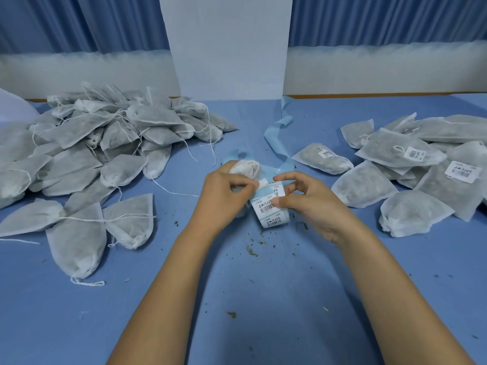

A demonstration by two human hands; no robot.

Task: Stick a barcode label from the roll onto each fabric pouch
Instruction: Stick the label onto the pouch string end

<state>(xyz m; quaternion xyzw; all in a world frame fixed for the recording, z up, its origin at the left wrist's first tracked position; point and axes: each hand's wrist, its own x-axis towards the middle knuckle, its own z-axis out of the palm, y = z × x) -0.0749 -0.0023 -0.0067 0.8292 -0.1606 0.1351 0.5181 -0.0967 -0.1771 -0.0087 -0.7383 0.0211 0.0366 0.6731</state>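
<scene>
Right hand (303,201) grip is curled round the label roll (271,214), thumb pinning the top label, probably to tension the liner for peeling. Left hand (224,191) grip pinches a label corner (262,183) at the roll's top edge, with a pouch (243,167) tucked in the same palm, ready to stick. Spent liner (276,135) trails off across the tabletop (263,299). Unlabelled pile (105,138) far left, labelled pouches (411,159) far right.

Soft, even, cool-toned light is spread over the table (263,299); only faint shadows are cast beneath the pouches (105,143). The table's far edge is bowed by the wide-angle lens, and the curtains (382,19) are rendered slightly soft.
</scene>
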